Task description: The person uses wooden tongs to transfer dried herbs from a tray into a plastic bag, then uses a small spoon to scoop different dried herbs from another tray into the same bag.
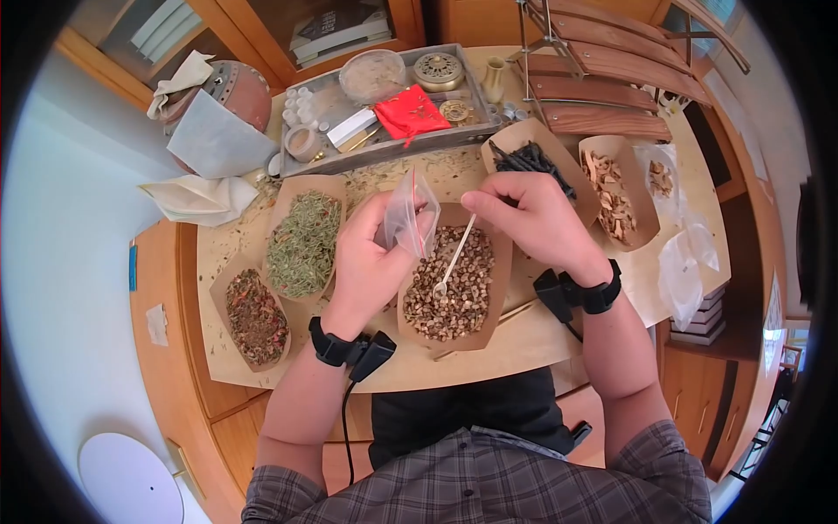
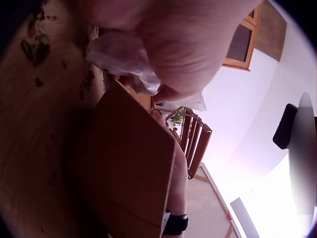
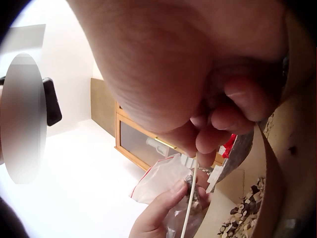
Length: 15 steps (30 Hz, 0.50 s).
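Note:
My left hand (image 1: 356, 262) grips a clear zip bag (image 1: 407, 214) with a red seal line, its mouth gaping, above the left side of a brown paper tray (image 1: 501, 271). Between thumb and fingers my right hand (image 1: 537, 214) pinches the top of a thin pale spoon (image 1: 458, 250). The spoon slants down, its small bowl over the chopped brown and cream pieces (image 1: 454, 306) in that tray. In the right wrist view, the spoon's stick (image 3: 190, 198) passes in front of the bag (image 3: 161, 178) and the left thumb. The left wrist view shows crumpled bag plastic (image 2: 124, 54) under the palm.
Trays of green herb (image 1: 305, 244) and reddish-brown mix (image 1: 256, 319) stand left. At right are trays of dark sticks (image 1: 528, 162) and pale chips (image 1: 611, 196), plus loose plastic bags (image 1: 685, 271). Behind lies a grey wooden tray (image 1: 384, 159) with a red pouch (image 1: 410, 113); wooden folding chairs (image 1: 611, 79) stand back right.

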Available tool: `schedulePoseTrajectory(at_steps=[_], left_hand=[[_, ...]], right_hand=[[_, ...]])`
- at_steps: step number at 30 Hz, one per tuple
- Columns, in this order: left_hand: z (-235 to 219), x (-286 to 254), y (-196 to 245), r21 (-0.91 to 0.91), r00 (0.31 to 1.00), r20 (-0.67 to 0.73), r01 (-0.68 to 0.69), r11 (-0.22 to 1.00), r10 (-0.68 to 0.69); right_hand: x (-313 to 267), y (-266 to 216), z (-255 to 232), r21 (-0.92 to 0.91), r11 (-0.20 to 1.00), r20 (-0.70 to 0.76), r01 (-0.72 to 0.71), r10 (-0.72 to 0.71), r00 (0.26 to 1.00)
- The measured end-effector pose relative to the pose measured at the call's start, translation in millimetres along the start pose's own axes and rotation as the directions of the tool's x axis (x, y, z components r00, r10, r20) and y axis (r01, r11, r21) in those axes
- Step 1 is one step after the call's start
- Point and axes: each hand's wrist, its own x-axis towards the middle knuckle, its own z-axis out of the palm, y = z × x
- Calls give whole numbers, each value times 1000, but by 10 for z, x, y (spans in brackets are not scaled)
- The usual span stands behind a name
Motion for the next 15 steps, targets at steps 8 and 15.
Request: schedulePoseTrajectory(at_steps=[8,15], left_hand=[[14,8,-66,29,999,-15,-37,999,38],[-15,0,-88,53,999,20,-35,998,34]], right_hand=[[-9,0,-86,380,914,-16,-142,160,987],[7,-10,-113,610,793,-197,4,146,969]])
